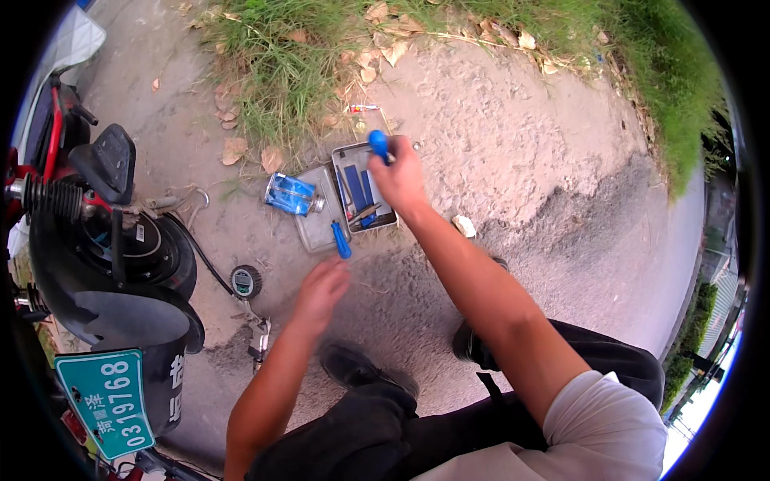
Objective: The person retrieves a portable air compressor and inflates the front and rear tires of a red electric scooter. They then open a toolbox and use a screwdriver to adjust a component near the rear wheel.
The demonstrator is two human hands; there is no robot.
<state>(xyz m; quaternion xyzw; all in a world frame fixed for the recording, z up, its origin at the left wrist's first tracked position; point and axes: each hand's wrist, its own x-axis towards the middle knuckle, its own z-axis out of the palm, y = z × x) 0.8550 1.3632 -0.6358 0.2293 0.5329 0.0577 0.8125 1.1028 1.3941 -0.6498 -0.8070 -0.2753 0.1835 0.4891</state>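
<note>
My right hand [401,178] is closed around a tool with a rounded blue handle [378,144], above the upper right of an open toolbox [372,228]. Its working end is hidden, so I cannot name its kind. Inside the box lie dark blue flat pieces [355,183] and several slim tools. Across the clear lid [311,234] lies a blue-handled screwdriver [341,240]. My left hand [322,290] hovers just below that handle, apart from it; motion smears its fingers. Beside the box, a crumpled blue packet [290,194] rests partly on the lid.
A motorbike or scooter wheel [136,248] and green plate [104,401] stand at the left. A round gauge [245,281] with a hose lies on the ground near it. A pale stone [464,225] sits right of the box. Grass [281,88] grows beyond.
</note>
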